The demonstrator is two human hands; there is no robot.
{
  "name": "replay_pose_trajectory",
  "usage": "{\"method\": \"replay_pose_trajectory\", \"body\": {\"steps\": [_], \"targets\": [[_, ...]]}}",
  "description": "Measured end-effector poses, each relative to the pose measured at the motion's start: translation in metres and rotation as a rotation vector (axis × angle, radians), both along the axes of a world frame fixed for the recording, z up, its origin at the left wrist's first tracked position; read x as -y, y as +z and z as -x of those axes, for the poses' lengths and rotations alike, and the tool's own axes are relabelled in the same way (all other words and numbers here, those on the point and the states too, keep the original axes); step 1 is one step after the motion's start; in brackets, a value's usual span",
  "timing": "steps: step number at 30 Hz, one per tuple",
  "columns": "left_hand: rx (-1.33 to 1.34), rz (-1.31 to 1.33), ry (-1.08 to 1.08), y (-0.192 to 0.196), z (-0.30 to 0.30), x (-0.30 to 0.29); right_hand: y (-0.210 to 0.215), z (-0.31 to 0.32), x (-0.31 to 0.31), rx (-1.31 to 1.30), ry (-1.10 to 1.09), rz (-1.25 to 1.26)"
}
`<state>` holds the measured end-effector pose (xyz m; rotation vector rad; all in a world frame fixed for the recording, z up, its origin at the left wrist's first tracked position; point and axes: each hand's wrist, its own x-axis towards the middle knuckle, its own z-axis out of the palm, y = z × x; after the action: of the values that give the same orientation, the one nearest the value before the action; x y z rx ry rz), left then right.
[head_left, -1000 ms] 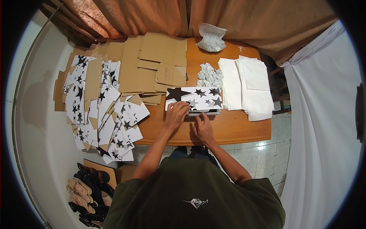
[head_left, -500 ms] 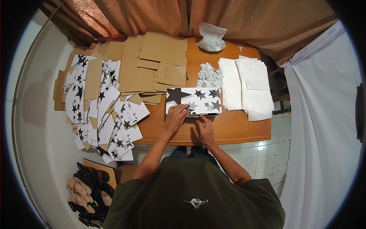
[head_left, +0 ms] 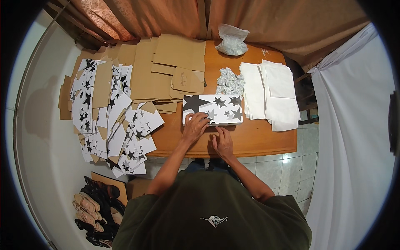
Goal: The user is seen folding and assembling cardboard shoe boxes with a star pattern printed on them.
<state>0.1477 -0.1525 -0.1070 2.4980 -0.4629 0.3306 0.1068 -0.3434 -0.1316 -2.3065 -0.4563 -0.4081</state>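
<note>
A white shoe box (head_left: pixel 212 100) patterned with black and grey stars sits near the table's front edge, its lid down. My left hand (head_left: pixel 194 127) rests over the lid's front edge, left of the middle, fingers laid on the top. Just in front of the box is my right hand (head_left: pixel 223 143), its fingers loosely bent and fingertips at the box's front side. Whether those fingertips press on it I cannot tell. Behind the box lies a heap of small white sachets (head_left: pixel 229 81).
Flat brown cardboard blanks (head_left: pixel 179 54) and star-printed pieces (head_left: pixel 85 104) cover the table's left side. Stacked white paper sheets (head_left: pixel 281 100) lie to the right. A clear plastic bag (head_left: pixel 232 39) stands at the back. Shoes (head_left: pixel 93 208) are piled at the lower left.
The dark gap under the lid's front edge has closed up. My right hand's fingers have drawn in slightly; my left hand stays on the lid.
</note>
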Motion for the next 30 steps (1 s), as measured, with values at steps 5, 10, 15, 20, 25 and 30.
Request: {"method": "replay_pose_trajectory", "body": {"steps": [5,10,15,20,25,30], "targets": [[-0.010,-0.015,-0.002,-0.001,-0.003,0.005,-0.005,0.001,-0.006,-0.179,-0.057,-0.182],[-0.055,-0.007,-0.014,-0.002,-0.002,0.006,-0.006,0.000,-0.006,-0.342,-0.162,-0.333],[-0.039,-0.014,-0.009,-0.010,0.002,0.002,0.001,-0.012,0.000,0.095,0.009,0.099],[-0.048,-0.003,0.010,-0.005,0.005,0.003,-0.007,-0.012,0.008,0.128,0.058,0.196],[-0.067,0.005,0.000,-0.010,0.003,-0.001,-0.009,-0.012,0.007,0.165,0.069,0.169],[-0.080,0.019,0.001,-0.011,0.003,-0.003,-0.011,-0.009,0.011,0.147,0.075,0.236]]}}
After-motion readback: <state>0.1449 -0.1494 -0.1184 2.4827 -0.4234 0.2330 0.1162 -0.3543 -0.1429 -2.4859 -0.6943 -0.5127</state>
